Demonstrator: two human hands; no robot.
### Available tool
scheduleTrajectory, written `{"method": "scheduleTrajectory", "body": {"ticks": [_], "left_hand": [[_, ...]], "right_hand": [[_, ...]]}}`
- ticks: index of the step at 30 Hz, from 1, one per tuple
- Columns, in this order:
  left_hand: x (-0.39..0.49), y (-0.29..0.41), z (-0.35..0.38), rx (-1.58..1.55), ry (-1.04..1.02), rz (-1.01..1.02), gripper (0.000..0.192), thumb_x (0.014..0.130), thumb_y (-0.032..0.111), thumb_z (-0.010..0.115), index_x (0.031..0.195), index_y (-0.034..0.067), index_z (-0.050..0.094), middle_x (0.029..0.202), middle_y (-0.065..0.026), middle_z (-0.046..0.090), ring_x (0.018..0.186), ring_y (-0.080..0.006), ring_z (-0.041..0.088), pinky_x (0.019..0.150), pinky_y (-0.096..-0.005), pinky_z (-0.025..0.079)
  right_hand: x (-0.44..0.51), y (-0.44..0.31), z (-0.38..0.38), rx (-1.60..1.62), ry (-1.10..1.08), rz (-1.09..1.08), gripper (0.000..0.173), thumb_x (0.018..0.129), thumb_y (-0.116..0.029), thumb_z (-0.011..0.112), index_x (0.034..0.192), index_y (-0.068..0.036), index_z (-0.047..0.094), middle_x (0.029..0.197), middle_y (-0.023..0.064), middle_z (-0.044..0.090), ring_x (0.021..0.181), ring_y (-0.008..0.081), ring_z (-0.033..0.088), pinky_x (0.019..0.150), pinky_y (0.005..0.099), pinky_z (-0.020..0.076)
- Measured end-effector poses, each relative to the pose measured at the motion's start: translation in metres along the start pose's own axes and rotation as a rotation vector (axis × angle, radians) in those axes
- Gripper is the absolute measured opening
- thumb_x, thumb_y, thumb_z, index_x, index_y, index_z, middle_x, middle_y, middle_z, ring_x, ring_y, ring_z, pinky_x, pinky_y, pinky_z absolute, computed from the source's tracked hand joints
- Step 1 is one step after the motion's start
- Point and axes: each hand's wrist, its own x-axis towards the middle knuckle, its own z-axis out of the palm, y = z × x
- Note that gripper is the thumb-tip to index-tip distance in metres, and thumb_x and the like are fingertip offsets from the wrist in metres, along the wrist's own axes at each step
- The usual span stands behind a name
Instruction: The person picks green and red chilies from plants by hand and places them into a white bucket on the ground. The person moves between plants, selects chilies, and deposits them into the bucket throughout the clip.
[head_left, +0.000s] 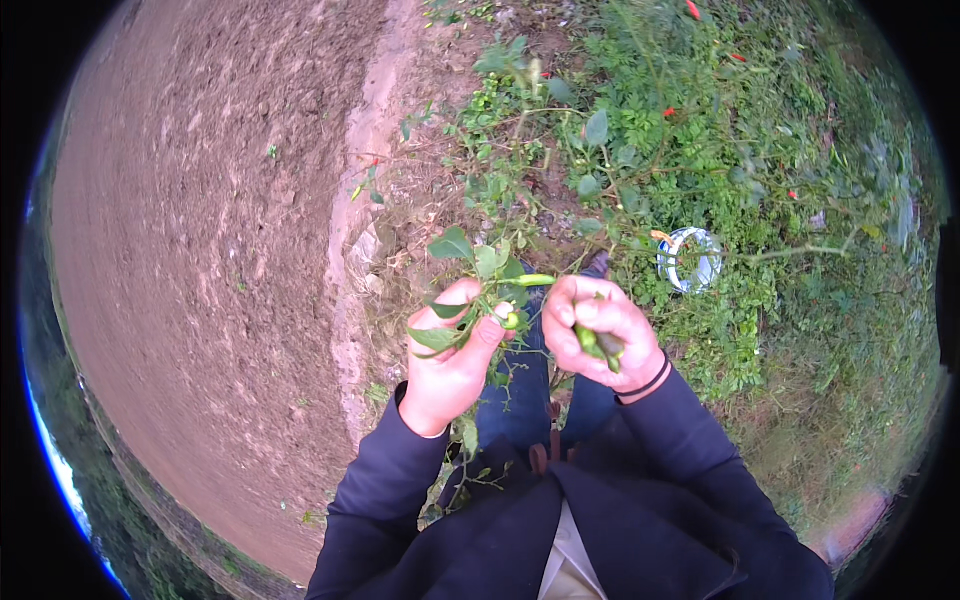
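My left hand (450, 356) pinches a leafy chili pepper sprig (489, 261) between thumb and fingers. A pale green chili pepper (531, 280) sticks out from this sprig toward the right, its tip close to my right hand (596, 330). Curled around several green chili peppers (589, 341), the right hand shows some of them between its fingers; the rest are hidden in the palm. A black band circles the right wrist. Thin pepper stems hang below the left hand, in front of my jeans.
A white and blue bucket (690, 260) stands among green plants at the right, with a branch crossing over it. Pepper branches with red chilies (669, 112) spread ahead. Bare tilled soil (225, 225) lies to the left, beside a pale dirt strip (352, 247).
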Motion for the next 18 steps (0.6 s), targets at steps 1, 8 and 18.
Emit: {"method": "scheduleTrajectory", "body": {"ticks": [1, 8, 18], "left_hand": [[0.0, -0.001, 0.01, 0.037, 0.004, 0.027, 0.008, 0.087, 0.004, 0.061, 0.092, -0.002, 0.059, 0.078, -0.0017, 0.059, 0.069, -0.0072, 0.053, 0.063, -0.0229, 0.044], [-0.006, -0.009, 0.068, 0.192, 0.009, 0.06, 0.01, 0.087, 0.002, 0.06, 0.097, -0.001, 0.06, 0.074, 0.002, 0.056, 0.066, -0.003, 0.046, 0.059, -0.0198, 0.039], [-0.012, -0.008, 0.11, 0.009, 0.012, -0.127, 0.015, 0.09, 0.015, 0.061, 0.096, 0.001, 0.058, 0.083, -0.005, 0.063, 0.062, -0.0099, 0.056, 0.056, -0.022, 0.046]], "right_hand": [[-0.01, -0.005, -0.001, -0.067, 0.025, 0.011, 0.019, 0.092, -0.019, 0.052, 0.093, 0.0, 0.054, 0.071, 0.0083, 0.056, 0.046, 0.0081, 0.041, 0.041, 0.0198, 0.032], [-0.056, -0.024, -0.007, -0.432, 0.427, -0.115, 0.018, 0.089, -0.014, 0.06, 0.101, -0.001, 0.06, 0.071, 0.005, 0.059, 0.052, 0.0046, 0.047, 0.045, 0.0176, 0.035], [-0.083, -0.024, -0.027, -0.861, 0.408, -0.424, 0.013, 0.086, -0.007, 0.064, 0.096, 0.001, 0.062, 0.078, 0.0027, 0.064, 0.064, 0.006, 0.058, 0.054, 0.02, 0.0457]]}}
